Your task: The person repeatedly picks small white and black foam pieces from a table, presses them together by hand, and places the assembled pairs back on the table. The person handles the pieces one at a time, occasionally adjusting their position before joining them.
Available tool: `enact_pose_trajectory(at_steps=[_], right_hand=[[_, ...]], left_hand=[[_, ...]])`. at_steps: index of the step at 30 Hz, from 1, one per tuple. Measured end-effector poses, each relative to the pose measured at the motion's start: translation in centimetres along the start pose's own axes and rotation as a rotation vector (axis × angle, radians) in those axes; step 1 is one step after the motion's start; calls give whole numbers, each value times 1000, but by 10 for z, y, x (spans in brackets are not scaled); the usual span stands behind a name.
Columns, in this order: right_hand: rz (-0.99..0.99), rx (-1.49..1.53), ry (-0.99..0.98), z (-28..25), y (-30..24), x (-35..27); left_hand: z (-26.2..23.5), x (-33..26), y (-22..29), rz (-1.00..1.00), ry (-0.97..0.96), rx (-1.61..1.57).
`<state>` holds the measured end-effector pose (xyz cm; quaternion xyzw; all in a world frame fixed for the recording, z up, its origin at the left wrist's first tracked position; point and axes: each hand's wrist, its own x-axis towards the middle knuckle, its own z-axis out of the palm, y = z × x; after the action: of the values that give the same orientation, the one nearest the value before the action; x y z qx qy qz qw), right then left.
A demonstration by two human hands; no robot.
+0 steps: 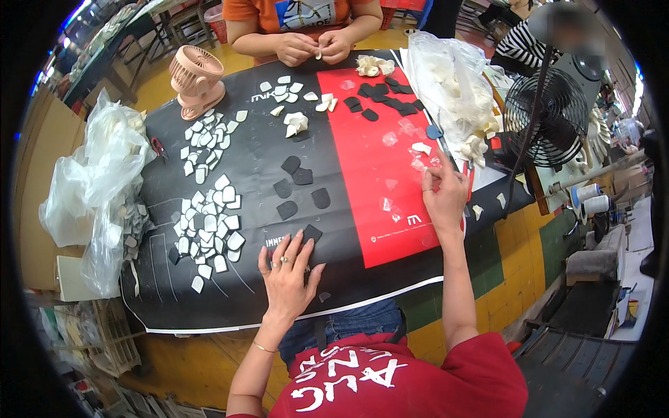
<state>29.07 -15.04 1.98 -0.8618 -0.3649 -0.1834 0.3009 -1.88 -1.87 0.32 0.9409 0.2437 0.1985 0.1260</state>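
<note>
Two hands at work: my left hand lies flat, fingers spread, pinning a black piece at its one o'clock; my right hand pinches something small, unidentifiable, beside clear film bits.

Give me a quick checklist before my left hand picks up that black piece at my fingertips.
1. Left hand flat on the black table cover, fingers spread and empty: ok.
2. Black petal-shaped piece at the fingertips, lying flat, nothing on top of it: ok.
3. Right hand on the red sheet, fingers pinched; whether it holds a clear film piece: cannot tell.
4. White cut pieces piled to the left, apart from the black piece: ok.
5. Co-worker's hands at the far edge, away from yours: ok.
</note>
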Motion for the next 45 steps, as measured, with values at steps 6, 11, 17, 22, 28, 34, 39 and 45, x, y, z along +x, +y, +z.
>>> enact_pose_trajectory(at_steps=[6,11,17,22,28,34,39,45], right_hand=[[471,894,57,-29,-35,-3],[501,1240,-185,-51,-92,-27],[-152,671,-50,-49,-136,-54],[-515,378,-48,-43,-142,-61],[-524,405,5,-36,-144,-68],[-479,388,-53,-38,-144,-70],[-476,401,-48,-38,-144,-69],[-484,391,-53,-37,-143,-69]], left_hand=[[-12,10,13,-92,127,-214],[-29,30,36,-145,192,-622],[-45,41,58,-301,220,-973],[-44,43,64,-385,249,-1106],[-39,40,61,-390,282,-1005],[-34,39,61,-380,314,-932],[-30,40,60,-363,308,-917],[-30,41,61,-364,317,-895]])
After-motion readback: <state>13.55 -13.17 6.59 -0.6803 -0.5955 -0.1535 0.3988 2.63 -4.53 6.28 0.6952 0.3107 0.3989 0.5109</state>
